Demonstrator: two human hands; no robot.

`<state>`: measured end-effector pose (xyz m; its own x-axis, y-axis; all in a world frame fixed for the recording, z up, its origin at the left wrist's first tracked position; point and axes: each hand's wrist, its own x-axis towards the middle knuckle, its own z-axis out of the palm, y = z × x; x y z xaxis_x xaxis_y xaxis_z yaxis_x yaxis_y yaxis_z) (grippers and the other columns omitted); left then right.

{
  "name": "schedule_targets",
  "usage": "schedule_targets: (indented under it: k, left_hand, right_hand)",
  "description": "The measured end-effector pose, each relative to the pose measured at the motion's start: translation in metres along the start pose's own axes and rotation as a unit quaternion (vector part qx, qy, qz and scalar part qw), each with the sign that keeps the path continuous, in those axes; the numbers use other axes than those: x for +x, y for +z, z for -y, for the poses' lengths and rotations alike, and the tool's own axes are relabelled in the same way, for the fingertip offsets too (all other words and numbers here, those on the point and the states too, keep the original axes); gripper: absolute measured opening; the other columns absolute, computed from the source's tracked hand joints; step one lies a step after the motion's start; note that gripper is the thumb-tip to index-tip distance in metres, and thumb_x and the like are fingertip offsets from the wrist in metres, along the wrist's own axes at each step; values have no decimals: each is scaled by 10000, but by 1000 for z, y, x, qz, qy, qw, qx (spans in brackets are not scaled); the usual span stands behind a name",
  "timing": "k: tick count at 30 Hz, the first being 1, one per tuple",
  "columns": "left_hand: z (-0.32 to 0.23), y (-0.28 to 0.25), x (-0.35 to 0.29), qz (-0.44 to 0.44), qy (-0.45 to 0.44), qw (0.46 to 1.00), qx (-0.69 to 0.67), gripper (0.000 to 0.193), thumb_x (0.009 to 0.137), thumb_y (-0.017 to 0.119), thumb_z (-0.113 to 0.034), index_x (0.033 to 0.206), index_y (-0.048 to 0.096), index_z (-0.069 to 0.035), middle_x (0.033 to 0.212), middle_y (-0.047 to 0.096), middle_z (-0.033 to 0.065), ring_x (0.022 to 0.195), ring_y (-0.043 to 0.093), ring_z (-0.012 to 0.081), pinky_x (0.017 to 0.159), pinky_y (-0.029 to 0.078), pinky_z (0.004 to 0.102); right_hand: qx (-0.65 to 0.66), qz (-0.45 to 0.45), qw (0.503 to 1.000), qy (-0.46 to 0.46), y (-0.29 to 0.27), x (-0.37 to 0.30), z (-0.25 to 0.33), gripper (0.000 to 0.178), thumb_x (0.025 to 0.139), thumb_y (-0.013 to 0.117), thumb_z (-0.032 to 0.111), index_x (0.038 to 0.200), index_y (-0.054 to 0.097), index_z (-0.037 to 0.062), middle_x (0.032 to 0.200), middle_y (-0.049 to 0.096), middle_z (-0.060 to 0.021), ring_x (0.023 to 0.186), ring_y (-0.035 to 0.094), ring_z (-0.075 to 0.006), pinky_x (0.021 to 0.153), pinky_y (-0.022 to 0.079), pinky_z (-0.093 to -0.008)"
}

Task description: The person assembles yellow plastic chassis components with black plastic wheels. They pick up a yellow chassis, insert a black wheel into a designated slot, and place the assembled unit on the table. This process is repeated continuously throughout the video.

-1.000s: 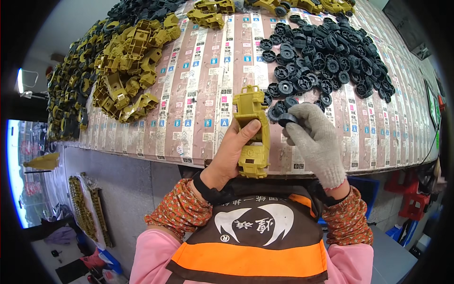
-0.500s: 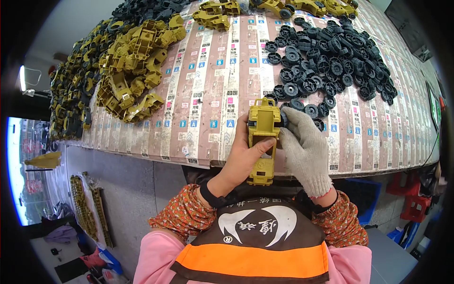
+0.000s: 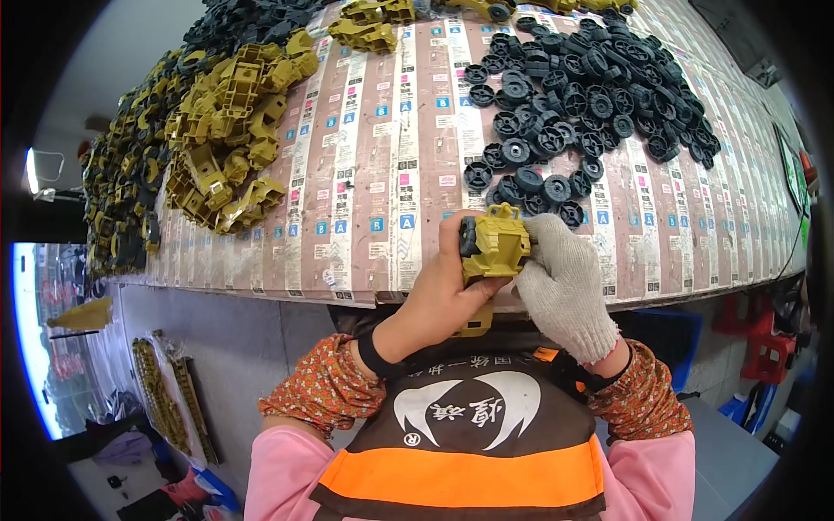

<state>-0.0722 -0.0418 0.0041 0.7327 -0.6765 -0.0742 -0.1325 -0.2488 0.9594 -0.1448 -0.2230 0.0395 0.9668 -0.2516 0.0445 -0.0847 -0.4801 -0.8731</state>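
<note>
My bare left hand (image 3: 434,291) is closed around a yellow plastic toy truck body (image 3: 499,247), held above the table's near edge. One end of the body is tipped up towards me, and a black wheel (image 3: 468,236) shows on its left side. My right hand (image 3: 565,282), in a pale knitted glove, presses its curled fingers against the body's right side. Whatever lies under those gloved fingertips is hidden. Just beyond the hands spreads a pile of loose black toy wheels (image 3: 599,104).
A heap of yellow truck bodies (image 3: 217,148) lies left of the hands. Farther left are many bodies with wheels (image 3: 122,191). More yellow parts (image 3: 365,30) sit at the far side. The table (image 3: 347,208) is covered in printed sheeting. Red stools (image 3: 764,352) stand at the right, below it.
The truck body has tilted from lying lengthwise to end-up and moved slightly nearer me. A dark wheel seen beside the gloved fingers is now hidden. Both hands have come lower.
</note>
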Motion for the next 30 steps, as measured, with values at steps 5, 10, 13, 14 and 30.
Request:
schedule_targets:
  k: [5,10,13,14,30]
  left_hand:
    - [14,9,5,43,-36,992,-115,767,939,804,-140,1522,308,-84,1333,662,150,1203,685,280,996,552,402]
    - [11,3,12,-9,-149,937,-317,678,1000,781,-236,1534,400,-66,1351,631,79,1186,643,179,1002,544,344]
    - [11,1,14,-25,-168,917,-360,537,1040,734,-261,1469,463,-85,1320,628,57,1180,640,165,1002,552,343]
    - [11,-1,14,-29,-172,909,-377,523,1043,729,-264,1461,467,-91,1312,628,54,1176,643,164,998,557,344]
    - [3,2,18,-163,-65,880,-442,362,1063,703,-296,1330,551,-105,1095,663,22,901,697,121,743,623,305]
  right_hand:
    - [60,46,984,160,-35,6,-4,241,920,580,26,1111,723,-7,867,747,-226,811,763,-286,758,586,-410]
    - [-223,-114,965,80,-62,16,-44,182,958,689,174,1061,727,29,882,728,-204,817,717,-399,740,565,-469]
    - [-292,-95,951,31,-52,17,-52,223,950,719,214,1102,712,50,936,710,-195,886,700,-406,763,543,-489]
    - [-318,-93,944,-3,-45,17,-55,239,946,726,222,1118,706,57,956,702,-191,911,695,-403,772,536,-493]
    - [53,6,998,-27,16,-24,0,223,963,649,-19,1182,626,21,917,685,-178,809,734,-354,730,569,-410]
